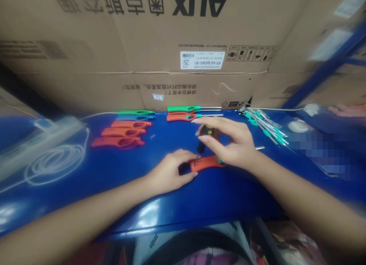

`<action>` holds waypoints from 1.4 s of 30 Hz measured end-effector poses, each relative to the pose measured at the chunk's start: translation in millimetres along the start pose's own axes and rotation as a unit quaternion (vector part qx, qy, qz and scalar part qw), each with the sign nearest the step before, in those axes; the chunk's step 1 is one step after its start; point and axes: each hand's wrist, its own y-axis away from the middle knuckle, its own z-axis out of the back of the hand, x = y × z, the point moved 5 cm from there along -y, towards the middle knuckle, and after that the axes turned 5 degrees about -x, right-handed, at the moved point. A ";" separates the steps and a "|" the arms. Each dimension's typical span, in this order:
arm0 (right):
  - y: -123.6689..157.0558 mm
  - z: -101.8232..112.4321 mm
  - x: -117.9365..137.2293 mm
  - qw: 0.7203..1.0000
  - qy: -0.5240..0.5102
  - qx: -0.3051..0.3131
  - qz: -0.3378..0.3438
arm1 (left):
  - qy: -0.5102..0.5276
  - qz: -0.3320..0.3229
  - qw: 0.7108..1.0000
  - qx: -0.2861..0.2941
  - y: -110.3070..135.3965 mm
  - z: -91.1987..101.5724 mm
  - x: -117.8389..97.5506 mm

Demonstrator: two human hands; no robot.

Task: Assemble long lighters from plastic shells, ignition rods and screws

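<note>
An orange lighter handle [206, 163] lies on the blue table [120, 173] in front of me. My left hand [170, 172] pinches its left end and holds it down. My right hand [228, 142] is curled round a small black screwdriver [204, 137] whose tip stands on the orange handle. A thin metal rod [259, 147] pokes out to the right behind my right hand.
Three orange handle shells [122, 134] lie at the left, with green and blue ones [136, 114] behind. Assembled long lighters [188, 112] lie at the back. A pile of metal rods with green ends [265, 124] sits at the right. Coiled white cable [54, 164]; cardboard boxes [160, 47] behind.
</note>
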 end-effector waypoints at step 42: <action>0.8 -4.3 0.8 0.998 -0.049 0.024 -0.009 | -0.008 -0.007 1.000 0.005 0.5 -0.4 -1.1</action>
